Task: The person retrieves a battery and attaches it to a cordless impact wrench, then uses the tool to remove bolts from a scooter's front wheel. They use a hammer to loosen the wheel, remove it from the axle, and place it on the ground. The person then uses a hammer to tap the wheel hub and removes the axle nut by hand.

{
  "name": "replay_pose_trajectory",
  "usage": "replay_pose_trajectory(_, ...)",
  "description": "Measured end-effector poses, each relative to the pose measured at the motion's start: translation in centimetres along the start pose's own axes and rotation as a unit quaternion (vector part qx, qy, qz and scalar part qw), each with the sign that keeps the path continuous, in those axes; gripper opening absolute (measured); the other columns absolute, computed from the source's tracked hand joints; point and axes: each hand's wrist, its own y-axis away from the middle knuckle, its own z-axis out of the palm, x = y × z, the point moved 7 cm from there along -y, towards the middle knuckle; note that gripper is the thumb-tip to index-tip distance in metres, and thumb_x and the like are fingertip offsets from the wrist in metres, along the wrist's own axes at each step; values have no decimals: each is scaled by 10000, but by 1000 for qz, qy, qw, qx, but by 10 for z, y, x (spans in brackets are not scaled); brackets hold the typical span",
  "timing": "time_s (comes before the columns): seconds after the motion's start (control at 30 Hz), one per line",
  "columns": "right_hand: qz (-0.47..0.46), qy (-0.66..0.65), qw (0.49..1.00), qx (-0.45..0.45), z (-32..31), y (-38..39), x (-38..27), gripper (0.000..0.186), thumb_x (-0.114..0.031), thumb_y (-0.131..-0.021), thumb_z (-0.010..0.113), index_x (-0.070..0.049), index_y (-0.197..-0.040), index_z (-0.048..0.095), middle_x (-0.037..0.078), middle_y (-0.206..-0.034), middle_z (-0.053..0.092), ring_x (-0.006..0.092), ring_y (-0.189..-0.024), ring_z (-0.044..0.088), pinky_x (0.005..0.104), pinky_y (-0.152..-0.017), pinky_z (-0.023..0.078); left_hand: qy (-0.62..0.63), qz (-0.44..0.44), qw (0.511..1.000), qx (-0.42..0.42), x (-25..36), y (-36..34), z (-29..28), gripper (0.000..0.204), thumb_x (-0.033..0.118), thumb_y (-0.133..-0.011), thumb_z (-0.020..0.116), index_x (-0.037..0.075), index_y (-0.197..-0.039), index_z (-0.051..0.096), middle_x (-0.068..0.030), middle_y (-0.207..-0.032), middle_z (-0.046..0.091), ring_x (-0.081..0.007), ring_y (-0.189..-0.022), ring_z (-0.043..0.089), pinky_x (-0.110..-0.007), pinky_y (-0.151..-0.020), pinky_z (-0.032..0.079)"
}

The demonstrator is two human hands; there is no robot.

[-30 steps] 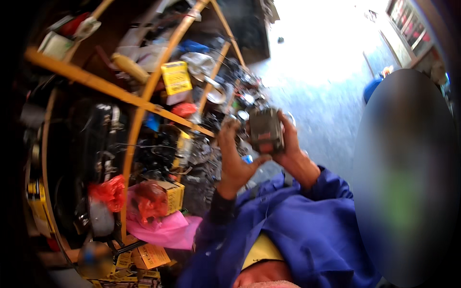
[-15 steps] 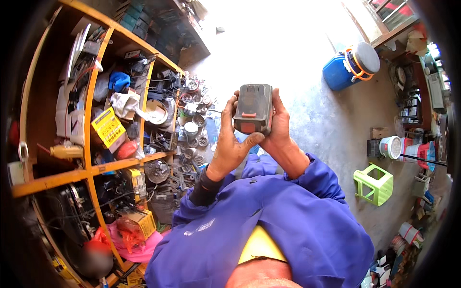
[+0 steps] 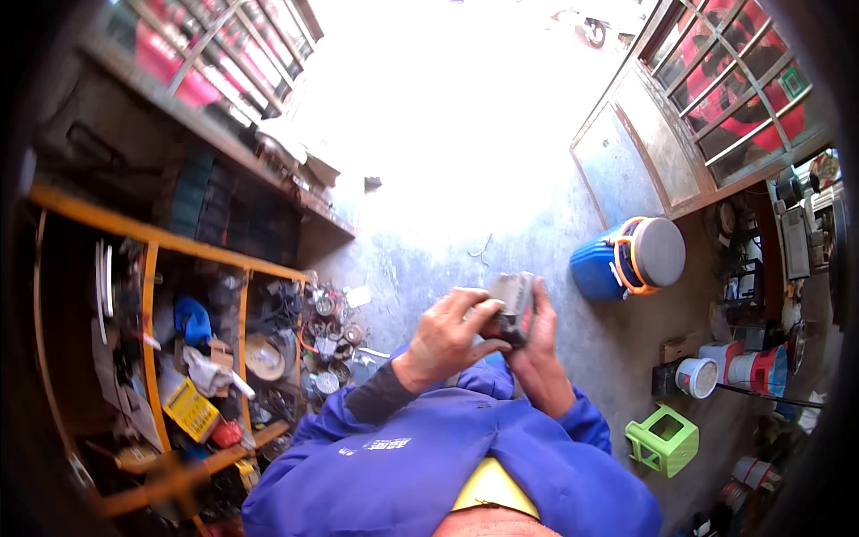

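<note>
A dark grey, worn battery pack (image 3: 514,300), of the cordless-tool kind, is held up in front of my chest and slightly smeared by motion. It is tilted, with a narrow side toward me. My right hand (image 3: 540,347) grips it from the right, fingers running up along that side. From the left, my left hand (image 3: 445,336) closes on it with bent fingers over its edge and the thumb lower down. Part of the pack's left side is hidden behind those fingers.
On the left stands a wooden shelf (image 3: 148,345) crammed with parts and a yellow box (image 3: 191,409). Metal parts (image 3: 327,340) cover the floor beside it. To the right are a blue barrel (image 3: 598,268), a green stool (image 3: 664,440) and a white bucket (image 3: 696,378). A bright doorway lies ahead.
The view has tipped up, showing more of the doorway and windows. The battery pack has turned from its broad face to a narrow side, and my left fingers have shifted over its edge.
</note>
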Motion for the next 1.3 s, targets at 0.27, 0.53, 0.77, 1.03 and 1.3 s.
replay_pose_trajectory(0.27,-174,-99,963,178,-12,-70,-161,500,-562,-1098,488,-123,-1246,677,98,-1213,733,291,-1119,705,463,-980,571,143,243,932,-230,-70,-227,130,395,330,-788,831,72,-1014,636,-88,-981,604,-278,-940,654,-395,-797,551)
replay_pose_trajectory(0.53,-114,-83,984,107,81,-352,-296,501,-525,-1138,404,-108,-1239,663,106,-1203,727,282,-1121,699,473,-1003,565,67,139,948,-279,-257,-456,121,655,313,-745,881,32,-1262,592,-127,-1163,640,-315,-1083,663,-420,-908,556)
replay_pose_trajectory(0.77,-14,112,994,-5,308,-596,-364,332,-389,-1126,551,-75,-1214,615,65,-1107,701,177,-1015,719,372,-941,608,-33,-33,998,-40,-412,-625,-20,870,359,-646,974,10,-1328,562,-190,-1277,628,-394,-1143,657,-459,-948,574)
replay_pose_trajectory(1.03,10,70,997,25,389,-830,-446,384,-404,-1111,537,-67,-1271,630,86,-1241,699,219,-1160,683,441,-1063,546,-75,-40,996,-6,-585,-822,-29,752,347,-694,939,7,-1276,607,-172,-1171,664,-343,-995,702,-430,-841,581)
replay_pose_trajectory(1.3,-121,-46,987,97,412,-955,-610,420,-403,-1104,535,-76,-1351,628,118,-1349,682,272,-1272,641,492,-1125,501,-5,145,969,-198,-684,-1072,38,830,418,-710,889,-13,-1346,578,-140,-1204,654,-294,-1093,675,-404,-936,531)
